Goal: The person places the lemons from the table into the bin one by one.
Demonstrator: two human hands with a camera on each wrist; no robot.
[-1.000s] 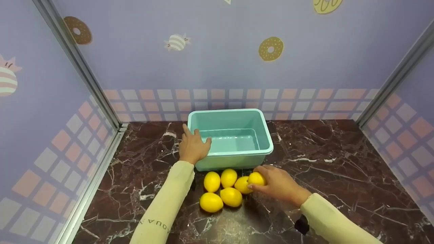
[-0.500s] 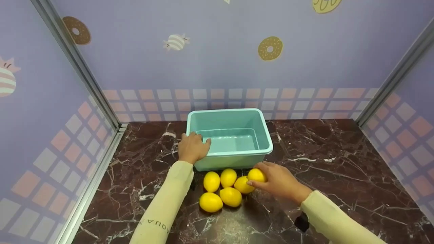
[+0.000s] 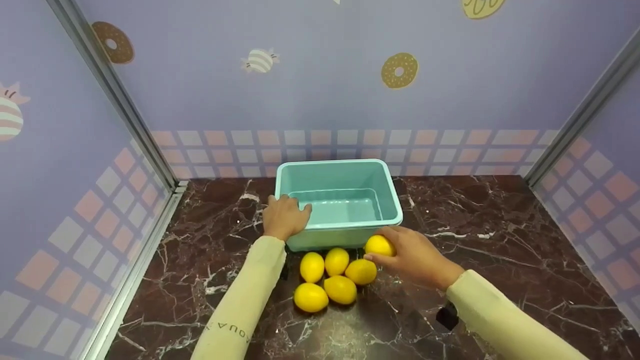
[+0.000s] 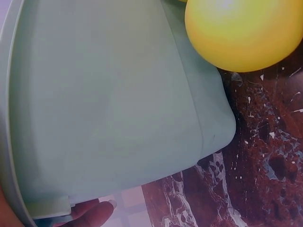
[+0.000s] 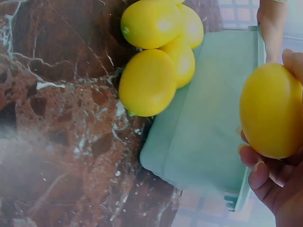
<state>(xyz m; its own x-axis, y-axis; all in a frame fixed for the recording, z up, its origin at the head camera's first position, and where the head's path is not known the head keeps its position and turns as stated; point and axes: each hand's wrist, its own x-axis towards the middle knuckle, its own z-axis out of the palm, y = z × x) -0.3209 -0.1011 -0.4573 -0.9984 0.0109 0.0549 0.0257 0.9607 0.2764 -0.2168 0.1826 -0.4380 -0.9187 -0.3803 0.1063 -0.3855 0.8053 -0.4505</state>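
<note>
In the head view, my left hand (image 3: 284,219) grips the rim of a mint-green plastic tub (image 3: 341,236) at its near left corner. A fingertip (image 4: 97,215) shows beneath the rim in the left wrist view. My right hand (image 3: 419,257) holds a yellow lemon (image 3: 378,246) between thumb and fingers, just in front of the tub's near right corner. The right wrist view shows this lemon (image 5: 272,111) raised beside the tub wall. Several more lemons lie bunched on the counter against the tub's front, the closest to my right hand being one lemon (image 3: 361,272).
The tub stands on a dark red marbled counter (image 3: 475,280) near the patterned purple back wall (image 3: 325,100). Side walls with metal corner rails (image 3: 120,100) close in the left and right. Nothing lies inside the tub.
My right hand has lifted the lemon up and toward the tub, off the neighbouring lemon. My left fingers, spread one second ago, have bent over the tub's rim.
</note>
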